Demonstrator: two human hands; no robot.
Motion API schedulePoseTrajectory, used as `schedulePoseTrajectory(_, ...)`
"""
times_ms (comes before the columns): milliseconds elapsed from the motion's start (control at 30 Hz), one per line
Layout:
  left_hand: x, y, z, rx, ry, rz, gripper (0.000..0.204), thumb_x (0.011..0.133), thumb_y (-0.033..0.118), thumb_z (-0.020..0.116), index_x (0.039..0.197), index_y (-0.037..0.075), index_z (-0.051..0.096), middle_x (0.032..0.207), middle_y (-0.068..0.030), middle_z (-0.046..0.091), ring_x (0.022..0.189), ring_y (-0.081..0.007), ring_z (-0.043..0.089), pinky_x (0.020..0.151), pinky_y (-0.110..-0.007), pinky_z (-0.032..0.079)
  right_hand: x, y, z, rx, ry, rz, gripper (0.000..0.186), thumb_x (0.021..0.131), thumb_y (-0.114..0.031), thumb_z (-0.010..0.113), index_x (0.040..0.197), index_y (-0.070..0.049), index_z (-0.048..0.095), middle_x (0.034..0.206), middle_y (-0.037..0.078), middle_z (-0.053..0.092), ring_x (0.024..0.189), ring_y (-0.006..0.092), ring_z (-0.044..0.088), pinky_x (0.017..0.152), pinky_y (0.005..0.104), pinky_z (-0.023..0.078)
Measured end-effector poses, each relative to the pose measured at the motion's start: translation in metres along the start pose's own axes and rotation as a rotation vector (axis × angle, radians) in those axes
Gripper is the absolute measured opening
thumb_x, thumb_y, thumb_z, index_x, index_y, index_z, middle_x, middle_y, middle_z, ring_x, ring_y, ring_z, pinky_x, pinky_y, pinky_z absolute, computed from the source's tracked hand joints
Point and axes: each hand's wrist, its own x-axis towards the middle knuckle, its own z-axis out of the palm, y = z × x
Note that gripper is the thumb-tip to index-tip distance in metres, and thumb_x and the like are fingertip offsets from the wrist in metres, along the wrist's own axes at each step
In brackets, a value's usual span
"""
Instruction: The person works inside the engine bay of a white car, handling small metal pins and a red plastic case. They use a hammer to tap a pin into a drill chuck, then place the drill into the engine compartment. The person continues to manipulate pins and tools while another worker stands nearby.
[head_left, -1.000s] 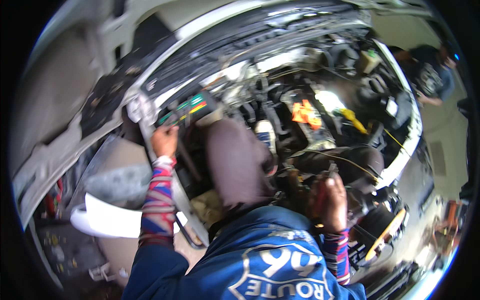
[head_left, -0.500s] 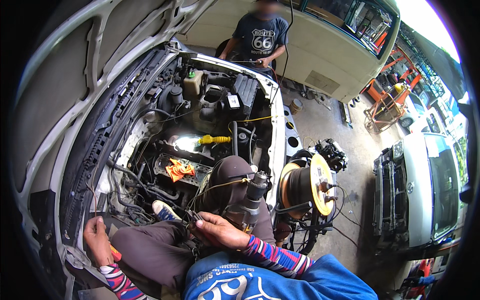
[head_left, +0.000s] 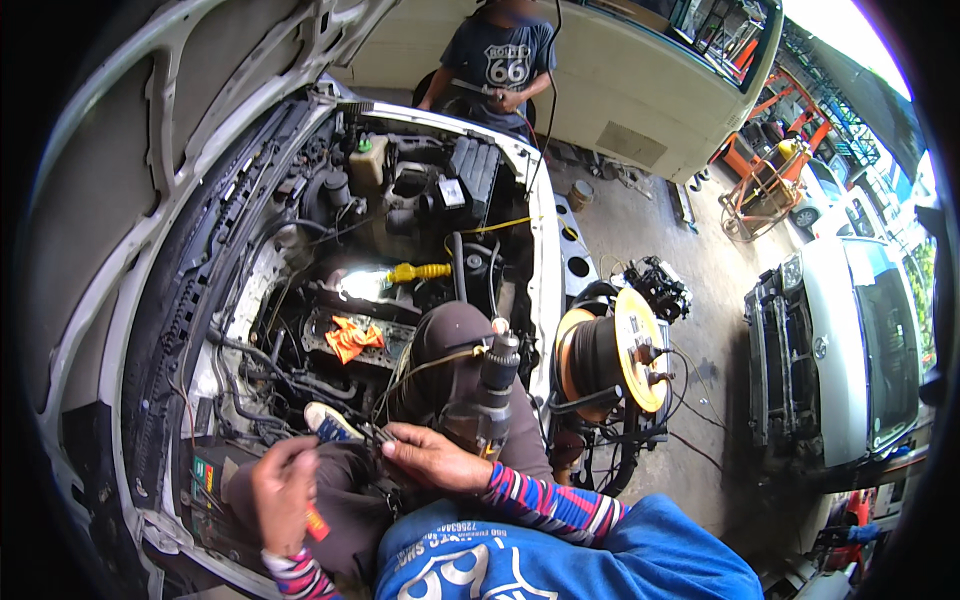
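Observation:
My left hand (head_left: 282, 498), smeared by motion, is raised over my left thigh. A small red-orange object (head_left: 316, 522) shows against its palm and seems gripped there; its kind is unclear. My right hand (head_left: 435, 458) rests in my lap, closed on several thin dark metal pieces (head_left: 376, 436) that poke out past the thumb. Just beyond the right hand a power drill (head_left: 482, 412) stands chuck-up against my right leg, a yellowish cord near its chuck. An orange cloth (head_left: 353, 340) lies on the engine block (head_left: 318, 326) ahead of my shoe (head_left: 330, 421).
I sit in the open engine bay under a raised hood (head_left: 110, 215). A lit yellow work lamp (head_left: 420, 272) lies across the bay. To the right stand a cable reel (head_left: 640, 350) and a white vehicle (head_left: 835, 370). A co-worker (head_left: 500, 60) stands beyond the fender, holding a tool.
My left hand has come up and right from the bay's left edge, carrying the red-orange object along. A green-and-red box shows where it was. My right hand stays nearly still.

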Motion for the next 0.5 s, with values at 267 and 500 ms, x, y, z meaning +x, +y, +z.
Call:
schedulePoseTrajectory(267, 0.021, -0.003, 0.054, 0.191, -0.271, 0.248, 0.021, 0.096, 0.004, 0.067, 0.114, -0.005, 0.069, 0.098, -0.0041, 0.065, 0.078, -0.0069, 0.061, 0.067, -0.022, 0.05, -0.012, -0.01, 0.001, 0.063, 0.041, -0.056, 0.022, 0.107, -0.031, 0.057, 0.116, -0.011, 0.06, 0.081, -0.009, 0.053, 0.066, 0.0004, 0.042, 0.054, 0.0193, 0.033)
schedulePoseTrajectory(500, 0.027, -0.007, 0.057, 0.135, -0.296, 0.194, 0.016, 0.096, 0.003, 0.065, 0.11, -0.004, 0.069, 0.093, 0.0001, 0.06, 0.068, -0.0021, 0.052, 0.056, -0.02, 0.04, -0.009, -0.014, 0.002, 0.059, 0.056, -0.058, 0.022, 0.107, -0.027, 0.057, 0.119, -0.009, 0.061, 0.081, -0.009, 0.052, 0.066, 0.0, 0.041, 0.056, 0.0191, 0.033)
